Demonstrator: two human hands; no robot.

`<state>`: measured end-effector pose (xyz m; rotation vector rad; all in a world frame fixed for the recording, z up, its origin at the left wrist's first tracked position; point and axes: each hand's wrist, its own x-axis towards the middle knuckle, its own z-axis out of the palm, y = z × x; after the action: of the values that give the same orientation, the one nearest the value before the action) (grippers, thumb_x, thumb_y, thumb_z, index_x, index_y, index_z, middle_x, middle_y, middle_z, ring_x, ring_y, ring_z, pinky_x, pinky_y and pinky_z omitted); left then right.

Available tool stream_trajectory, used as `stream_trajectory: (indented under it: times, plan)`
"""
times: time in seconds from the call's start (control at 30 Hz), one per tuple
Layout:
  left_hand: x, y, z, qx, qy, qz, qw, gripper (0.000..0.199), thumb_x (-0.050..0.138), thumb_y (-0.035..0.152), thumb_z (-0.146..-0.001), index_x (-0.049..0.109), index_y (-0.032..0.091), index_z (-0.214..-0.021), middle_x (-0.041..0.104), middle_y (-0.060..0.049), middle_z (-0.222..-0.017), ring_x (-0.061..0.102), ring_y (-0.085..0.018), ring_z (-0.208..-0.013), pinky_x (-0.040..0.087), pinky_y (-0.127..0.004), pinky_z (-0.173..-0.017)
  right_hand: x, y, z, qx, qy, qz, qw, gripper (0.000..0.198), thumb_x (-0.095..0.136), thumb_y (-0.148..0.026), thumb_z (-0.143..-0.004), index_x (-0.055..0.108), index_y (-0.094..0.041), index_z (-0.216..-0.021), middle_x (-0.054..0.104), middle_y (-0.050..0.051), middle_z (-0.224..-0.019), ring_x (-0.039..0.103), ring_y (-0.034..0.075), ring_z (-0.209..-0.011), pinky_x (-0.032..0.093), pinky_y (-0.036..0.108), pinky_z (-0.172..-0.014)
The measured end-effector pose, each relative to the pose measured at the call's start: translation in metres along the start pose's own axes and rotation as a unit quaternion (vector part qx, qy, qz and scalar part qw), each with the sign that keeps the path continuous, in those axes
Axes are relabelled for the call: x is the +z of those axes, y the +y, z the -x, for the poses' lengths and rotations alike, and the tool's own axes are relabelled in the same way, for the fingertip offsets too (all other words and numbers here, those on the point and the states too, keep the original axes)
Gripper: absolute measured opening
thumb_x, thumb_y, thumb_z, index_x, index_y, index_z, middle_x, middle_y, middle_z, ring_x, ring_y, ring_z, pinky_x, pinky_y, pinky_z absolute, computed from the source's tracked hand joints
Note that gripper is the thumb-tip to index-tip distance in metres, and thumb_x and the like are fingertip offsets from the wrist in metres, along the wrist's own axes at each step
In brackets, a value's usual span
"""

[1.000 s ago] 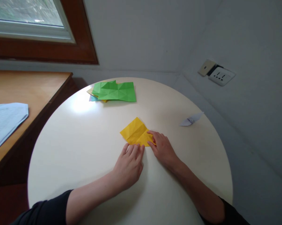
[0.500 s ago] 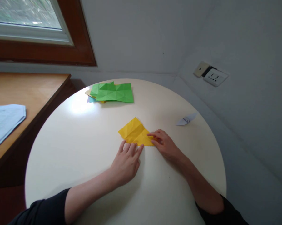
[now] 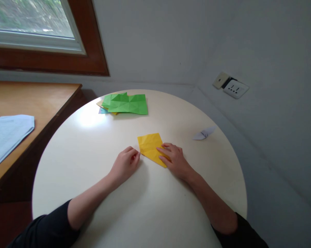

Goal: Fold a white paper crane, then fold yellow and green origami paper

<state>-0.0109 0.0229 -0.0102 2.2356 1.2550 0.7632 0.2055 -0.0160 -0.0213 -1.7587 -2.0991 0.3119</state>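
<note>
A folded sheet of yellow origami paper (image 3: 149, 145) lies on the round white table (image 3: 155, 206), with faint creases across it. My left hand (image 3: 125, 163) is at the paper's lower left corner, fingers curled and the thumb and forefinger pinched at its edge. From the other side, my right hand (image 3: 175, 159) rests on the paper's right part with its fingers spread flat. The fingers cover the right edge of the sheet.
Creased green paper (image 3: 131, 104) tops a stack of coloured sheets at the table's far edge. A white folded paper piece (image 3: 204, 133) sits to the right. On the left are a wooden desk (image 3: 36, 94) with light blue papers (image 3: 12, 134). A wall socket (image 3: 235, 88) is beyond.
The yellow paper has turned on the table, and its outline looks more compact. My left hand has gone from lying flat on its lower edge to a pinch at its left corner.
</note>
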Motion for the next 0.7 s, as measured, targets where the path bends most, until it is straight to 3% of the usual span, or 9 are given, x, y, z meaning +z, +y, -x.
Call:
stream_trajectory:
  times: [0.1,0.2,0.27,0.47,0.7]
  plan:
    - [-0.006,0.000,-0.007,-0.152,-0.017,0.193,0.969,0.020,0.045,0.027,-0.083,0.060,0.015,-0.087,0.063,-0.006,-0.080,0.058,-0.015,-0.062,0.048,-0.029,-0.060,0.001,0.000,-0.001,-0.001,0.006,0.008,1.000,0.032,0.047,-0.025,-0.087,0.058,-0.021,-0.117,0.055,0.011,-0.117,0.048,0.023,-0.113,0.032,0.043,-0.094]
    - [-0.016,0.007,-0.012,-0.278,-0.036,0.373,0.884,0.026,0.049,0.025,-0.081,0.055,0.012,-0.103,0.064,-0.010,-0.093,0.063,-0.015,-0.062,0.053,-0.032,-0.062,0.002,0.001,-0.001,-0.005,0.012,0.013,1.000,0.032,0.045,-0.025,-0.088,0.058,-0.022,-0.117,0.056,0.011,-0.117,0.048,0.023,-0.112,0.032,0.043,-0.094]
    - [-0.022,0.011,-0.014,-0.325,-0.037,0.437,0.838,0.034,0.052,0.021,-0.079,0.051,0.010,-0.111,0.064,-0.013,-0.098,0.065,-0.015,-0.064,0.055,-0.033,-0.066,0.003,0.001,-0.001,-0.002,0.010,0.016,1.000,0.033,0.046,-0.024,-0.087,0.058,-0.020,-0.117,0.056,0.011,-0.117,0.049,0.023,-0.112,0.032,0.043,-0.094]
    - [-0.025,0.012,-0.015,-0.357,-0.035,0.544,0.759,0.048,0.055,0.011,-0.075,0.042,0.010,-0.122,0.064,-0.016,-0.101,0.067,-0.017,-0.065,0.057,-0.034,-0.066,0.004,0.001,0.000,-0.003,0.022,0.013,1.000,0.032,0.044,-0.025,-0.088,0.058,-0.023,-0.116,0.056,0.010,-0.116,0.049,0.023,-0.110,0.033,0.043,-0.093]
    - [-0.016,0.003,-0.016,-0.354,-0.023,0.623,0.697,0.035,0.047,0.002,-0.078,0.044,0.005,-0.113,0.066,-0.014,-0.084,0.067,-0.015,-0.064,0.057,-0.031,-0.070,0.004,0.001,0.000,-0.003,0.024,0.013,1.000,0.032,0.046,-0.024,-0.087,0.059,-0.023,-0.116,0.057,0.009,-0.115,0.049,0.023,-0.110,0.033,0.042,-0.093]
